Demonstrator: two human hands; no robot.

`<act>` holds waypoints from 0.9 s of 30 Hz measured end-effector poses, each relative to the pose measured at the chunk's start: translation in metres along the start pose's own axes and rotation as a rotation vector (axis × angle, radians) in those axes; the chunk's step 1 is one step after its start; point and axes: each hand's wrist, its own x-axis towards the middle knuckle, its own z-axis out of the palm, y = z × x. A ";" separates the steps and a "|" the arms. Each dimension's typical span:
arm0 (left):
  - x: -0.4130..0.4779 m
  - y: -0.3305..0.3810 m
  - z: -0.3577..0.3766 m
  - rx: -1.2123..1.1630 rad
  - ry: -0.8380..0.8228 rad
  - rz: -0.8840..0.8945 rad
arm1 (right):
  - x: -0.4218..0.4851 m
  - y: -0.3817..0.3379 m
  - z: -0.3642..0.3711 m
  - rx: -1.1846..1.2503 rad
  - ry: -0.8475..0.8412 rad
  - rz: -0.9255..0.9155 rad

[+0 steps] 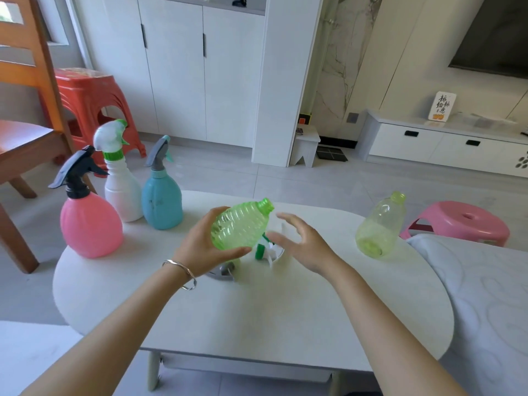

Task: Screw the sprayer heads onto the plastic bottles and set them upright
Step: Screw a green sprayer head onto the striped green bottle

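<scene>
- Fingers (218,210) and thumb of the left hand (205,247) are curled round the green bottle (240,224), gripping its ribbed body.
- This green bottle is held in the air over the middle of the worktop (257,315), tilted, with its neck pointing to 1 o'clock (the threaded neck is bare, no head on it).
- At 3 o'clock of the bottle is the right hand (303,241), apart from it, the fingers straight and spread, holding nothing.
- A white and green sprayer head (267,250) lies loose on the worktop below the two hands, and a grey sprayer head (224,272) lies at 7 o'clock of it, partly hidden by the left hand.
- A yellow-green bottle (381,224) stands on its base at 2 o'clock of the worktop, also without a head.
- At 10 o'clock three bottles stand upright with heads on: the pink bottle (90,224), the white bottle (121,192) and the blue bottle (161,198), close together.
- The left wrist wears a silver bracelet (183,274).
- A pink stool (463,221) stands on the floor beyond the worktop at 2 o'clock.
</scene>
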 end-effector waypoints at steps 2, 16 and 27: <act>-0.002 -0.009 -0.012 0.028 0.002 -0.024 | 0.002 0.019 0.006 -0.245 -0.047 0.017; -0.010 -0.021 -0.043 0.059 0.010 -0.073 | 0.013 0.037 0.035 -0.546 -0.042 -0.221; -0.006 -0.013 -0.030 0.007 0.030 -0.104 | 0.001 0.028 -0.005 0.331 0.281 0.148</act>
